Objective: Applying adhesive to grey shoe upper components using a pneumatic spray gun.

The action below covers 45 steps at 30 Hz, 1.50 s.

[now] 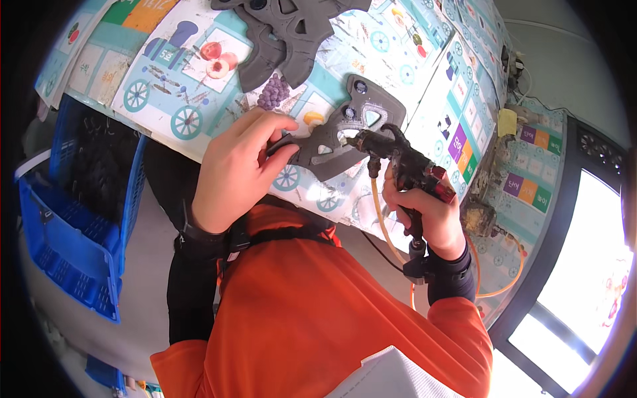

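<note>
My left hand (232, 166) pinches the near left end of a dark grey moulded piece (383, 99) between thumb and fingers. The piece has several cut-out openings and round dark spots, and part of its surface looks wet or shiny. My right hand (434, 215) is wrapped around the handle of a black, stained spray gun (413, 162) with a red part at its back. The gun's nozzle is close to the piece's right side; I cannot tell whether anything is coming out. A yellowish hose (381, 219) hangs from the gun.
More grey pieces of a similar shape (269, 46) lie heaped at the far side of the table (159, 119), which is covered with printed picture sheets. Blue plastic baskets (73, 259) stand at the left. A crusted object with hoses (479, 217) stands at the right, near a bright dark-framed panel (570, 259).
</note>
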Tool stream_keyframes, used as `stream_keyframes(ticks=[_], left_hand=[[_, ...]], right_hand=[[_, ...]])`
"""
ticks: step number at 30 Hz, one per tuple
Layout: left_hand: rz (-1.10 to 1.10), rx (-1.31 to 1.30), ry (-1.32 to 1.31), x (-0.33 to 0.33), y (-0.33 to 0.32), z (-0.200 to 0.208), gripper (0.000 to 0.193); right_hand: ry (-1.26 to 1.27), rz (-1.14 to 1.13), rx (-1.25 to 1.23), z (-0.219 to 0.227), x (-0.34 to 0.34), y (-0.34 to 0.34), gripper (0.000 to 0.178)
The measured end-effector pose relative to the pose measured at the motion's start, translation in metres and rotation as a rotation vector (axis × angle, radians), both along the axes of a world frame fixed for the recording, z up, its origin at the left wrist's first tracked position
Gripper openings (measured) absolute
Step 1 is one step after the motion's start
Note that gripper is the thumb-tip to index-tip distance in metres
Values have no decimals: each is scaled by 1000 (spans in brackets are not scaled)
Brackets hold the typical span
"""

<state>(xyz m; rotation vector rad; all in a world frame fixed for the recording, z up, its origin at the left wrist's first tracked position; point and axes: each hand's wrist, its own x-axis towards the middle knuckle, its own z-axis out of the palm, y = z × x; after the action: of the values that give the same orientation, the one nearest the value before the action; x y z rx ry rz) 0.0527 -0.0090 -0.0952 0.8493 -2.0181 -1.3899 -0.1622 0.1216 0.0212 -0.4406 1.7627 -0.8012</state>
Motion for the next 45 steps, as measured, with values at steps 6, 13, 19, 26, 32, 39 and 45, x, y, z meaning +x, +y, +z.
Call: stream_keyframes(ticks=[6,13,19,26,32,39,45], left_hand=[[-2,-6,5,1,0,1,26],[55,-64,71,-1,2,-7,28],[53,-73,73,-1,2,-4,29],[36,-62,48,3,1,-1,26],[37,46,44,2,7,-6,23],[53,-145,32,15,19,0,37],[68,-104,-25,28,41,23,21]], right_hand=[[2,29,85,0,7,7,35],[-39,-42,109,-1,10,20,41],[-74,12,42,-2,15,12,40],[-9,126,56,-7,22,13,49],[-40,35,-27,3,3,51,49],[1179,321,-149,-92,-110,98,50],[1629,368,11,-131,-146,115,66]])
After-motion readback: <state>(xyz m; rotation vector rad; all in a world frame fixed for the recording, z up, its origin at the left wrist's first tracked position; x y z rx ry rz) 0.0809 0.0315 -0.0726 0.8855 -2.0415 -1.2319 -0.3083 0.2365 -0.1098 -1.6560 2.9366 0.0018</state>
